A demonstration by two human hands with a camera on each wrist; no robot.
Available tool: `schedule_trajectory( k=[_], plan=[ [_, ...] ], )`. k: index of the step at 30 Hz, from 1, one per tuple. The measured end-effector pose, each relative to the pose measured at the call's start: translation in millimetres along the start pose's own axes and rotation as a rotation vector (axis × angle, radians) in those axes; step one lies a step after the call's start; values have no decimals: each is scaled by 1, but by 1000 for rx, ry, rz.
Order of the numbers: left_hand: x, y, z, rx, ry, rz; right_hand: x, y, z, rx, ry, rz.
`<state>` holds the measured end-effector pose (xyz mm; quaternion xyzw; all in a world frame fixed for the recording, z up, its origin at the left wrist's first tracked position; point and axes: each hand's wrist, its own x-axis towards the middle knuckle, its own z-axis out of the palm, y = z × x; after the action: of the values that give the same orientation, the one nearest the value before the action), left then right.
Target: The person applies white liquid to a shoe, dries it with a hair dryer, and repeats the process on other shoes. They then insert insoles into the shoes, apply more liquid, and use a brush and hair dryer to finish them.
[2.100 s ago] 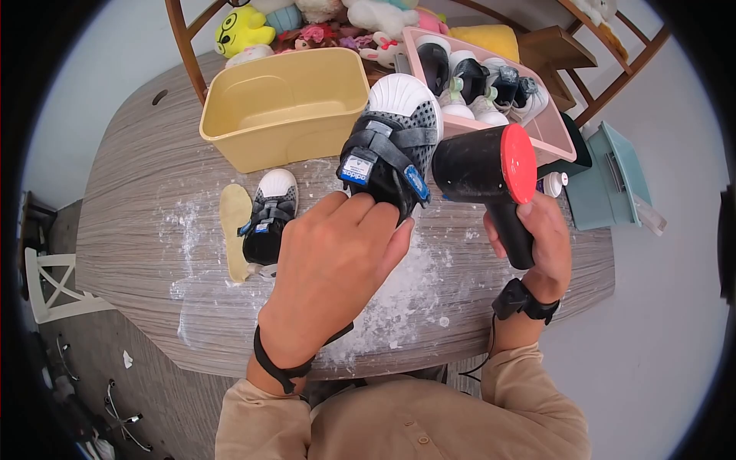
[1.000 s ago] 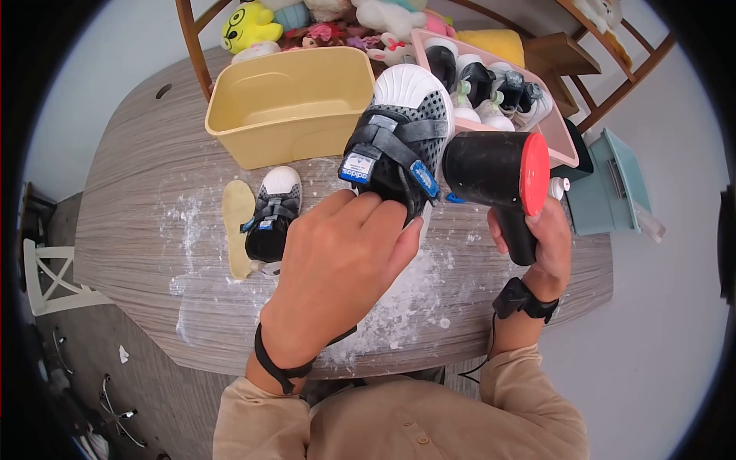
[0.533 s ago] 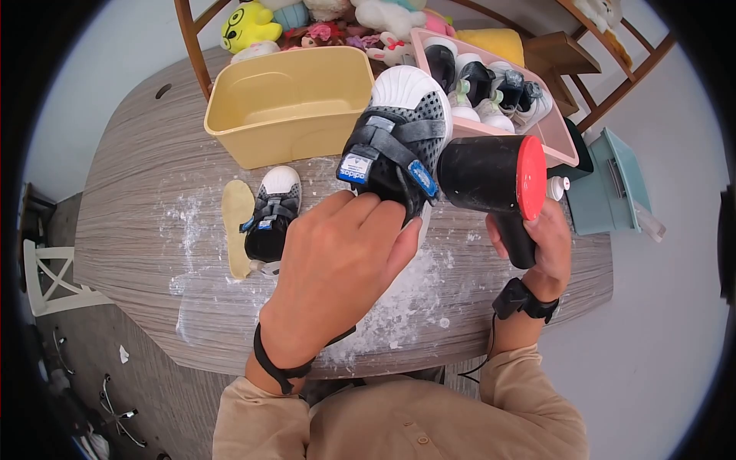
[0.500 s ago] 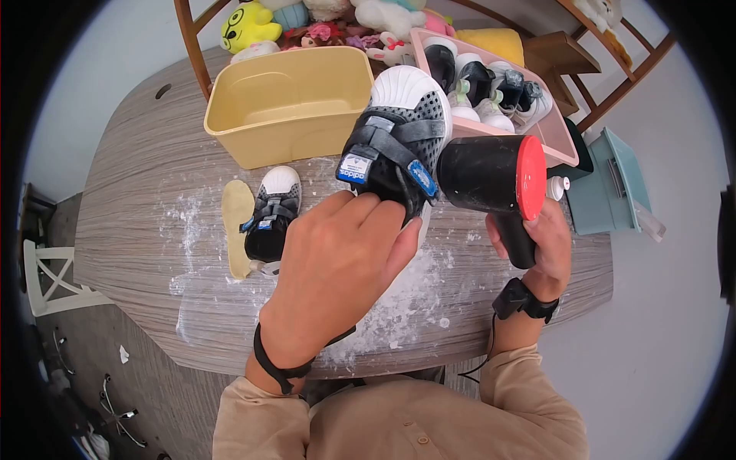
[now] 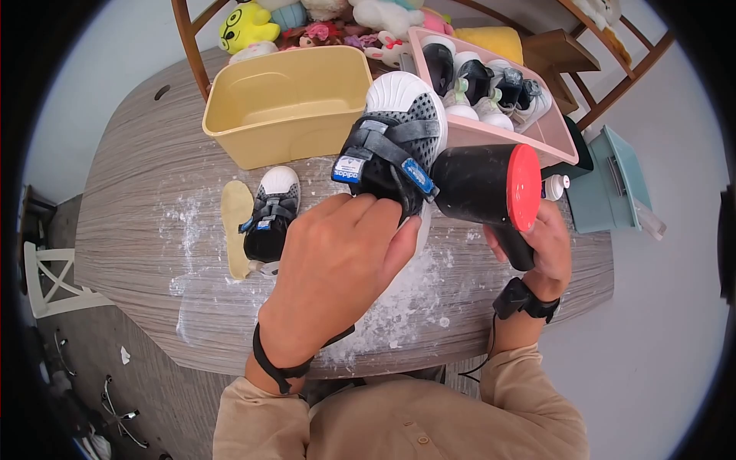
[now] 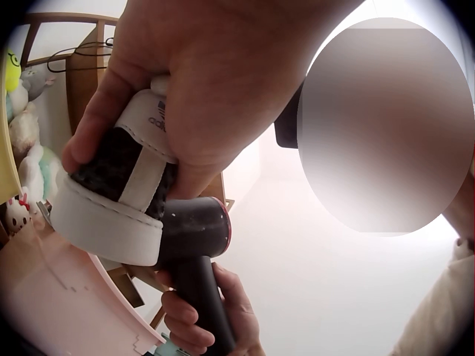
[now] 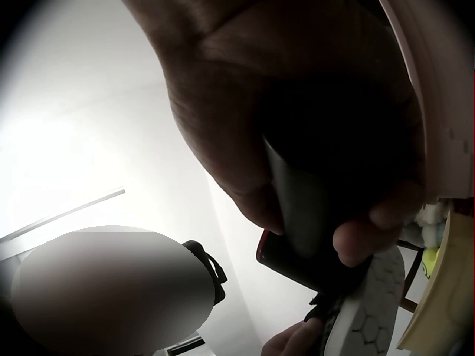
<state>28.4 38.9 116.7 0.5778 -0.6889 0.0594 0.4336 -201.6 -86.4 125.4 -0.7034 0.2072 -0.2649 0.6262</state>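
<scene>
A grey-and-white sneaker (image 5: 399, 138) with crossed straps and blue adidas tabs is raised over the table, toe pointing away. My left hand (image 5: 337, 268) grips it at the heel, fingers reaching into the opening; the left wrist view shows the sneaker's white heel (image 6: 107, 230) below the palm. A black hair dryer (image 5: 475, 180) with a red end cap is held by its handle in my right hand (image 5: 544, 241). Its barrel points left, with the front end right at the sneaker's side. The matching sneaker (image 5: 274, 211) lies on the table beside a beige insole (image 5: 236, 226).
White powder (image 5: 406, 299) is scattered over the wood-grain table (image 5: 138, 230). A yellow bin (image 5: 284, 149) stands at the back, and a pink bin (image 5: 552, 146) holding several shoes is behind the dryer. Plush toys (image 5: 249, 27) fill the far edge. A white-capped bottle (image 5: 556, 185) stands at right.
The sneaker and hair dryer first shifted slightly up and right, then came back down and left over the last half second. Both hands keep their hold.
</scene>
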Motion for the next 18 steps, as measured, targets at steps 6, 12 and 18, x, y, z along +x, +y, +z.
schedule_trajectory(
  k=[6, 12, 18],
  plan=[
    [1, 1, -1, -68, 10, -49, 0, 0, -1, 4, -22, 11],
    [0, 1, -2, -35, -12, -21, 0, 0, -2, 27, -37, 15],
    [0, 0, -2, -48, -10, -26, 1, -1, -1, 36, -65, 6]
  ],
)
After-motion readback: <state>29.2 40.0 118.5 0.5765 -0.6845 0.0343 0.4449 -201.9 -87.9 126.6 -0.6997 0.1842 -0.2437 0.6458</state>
